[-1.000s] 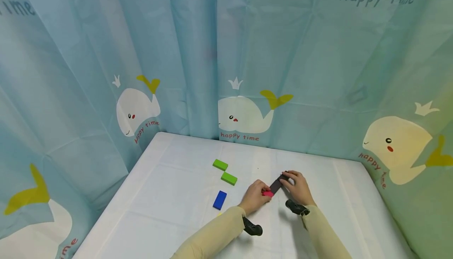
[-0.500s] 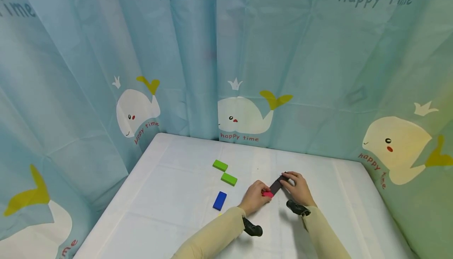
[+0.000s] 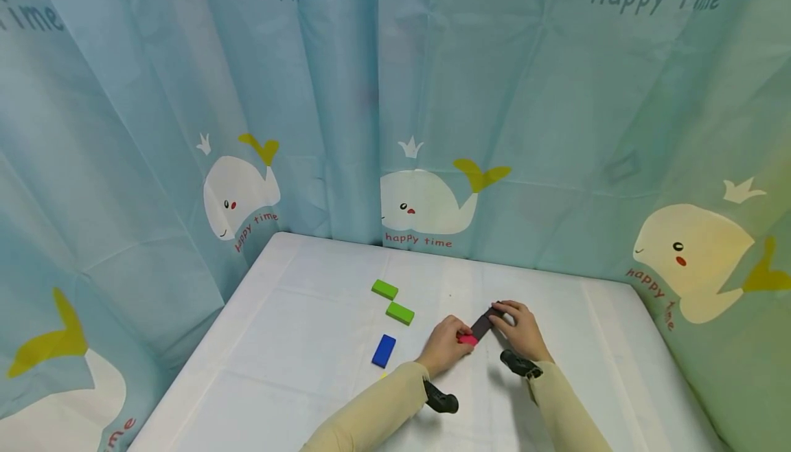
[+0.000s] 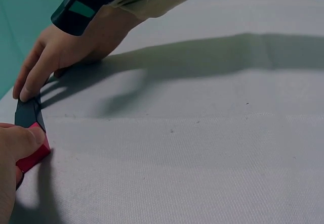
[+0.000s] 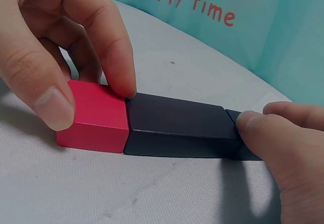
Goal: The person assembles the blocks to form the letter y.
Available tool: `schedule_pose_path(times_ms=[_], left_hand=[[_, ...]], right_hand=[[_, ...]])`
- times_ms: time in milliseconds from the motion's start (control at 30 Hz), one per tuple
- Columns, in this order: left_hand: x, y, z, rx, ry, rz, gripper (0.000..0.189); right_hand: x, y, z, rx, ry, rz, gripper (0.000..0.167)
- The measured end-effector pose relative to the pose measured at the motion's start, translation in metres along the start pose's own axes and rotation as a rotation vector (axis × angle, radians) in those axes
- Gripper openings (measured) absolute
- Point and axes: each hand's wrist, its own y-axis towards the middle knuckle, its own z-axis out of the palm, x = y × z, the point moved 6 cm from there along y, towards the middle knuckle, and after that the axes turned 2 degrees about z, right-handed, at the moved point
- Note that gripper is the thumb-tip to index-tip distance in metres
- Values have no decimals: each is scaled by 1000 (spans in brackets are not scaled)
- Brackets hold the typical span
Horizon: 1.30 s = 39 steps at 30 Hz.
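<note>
A row of flat rectangular blocks lies on the white table, a pinkish-red block (image 5: 96,113) at one end and two black blocks end to end beyond it. The middle black block (image 5: 177,120) meets the red one with a thin seam. My left hand (image 3: 445,345) pinches the red block between thumb and fingers, one fingertip right at the seam. At the far end, my right hand (image 3: 522,330) grips the end black block (image 5: 233,115), its thumb against the side. Most of that end block is hidden by the right fingers.
Two green blocks (image 3: 400,312) lie left of the row, toward the back, nearly corner to corner. Nearer is a blue block (image 3: 384,351). A yellow sliver (image 3: 384,374) peeks out beside the left sleeve. Behind the table (image 3: 266,342) hangs a blue whale-print curtain (image 3: 544,95).
</note>
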Motion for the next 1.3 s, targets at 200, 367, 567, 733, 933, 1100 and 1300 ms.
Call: schedule_pose_path(times_ms=[200,367,567,733,933,1100,1300], left_hand=[[0,0,0,-2,-2,7,24],[1,1,0,-5,-3,9,24],[-1,0,0,-2,-7,-5,23],[-2,-1,-2,-6,-8,1,23],[-3,-1,-4,-14,-16,12,23],[-3,-1,-4,-10,-18,6,23],[-1,-1,-1,-3,-15,-8,24]], right_hand=[[0,2,1,9,6,10,38],[1,3,1,7,7,3,37],[3,2,0,5,11,3,37],[8,1,-2,26,11,16,41],[12,1,-3,37,21,26,42],[10,2,-2,37,18,30,41],[8,2,-1,49,8,43,43]])
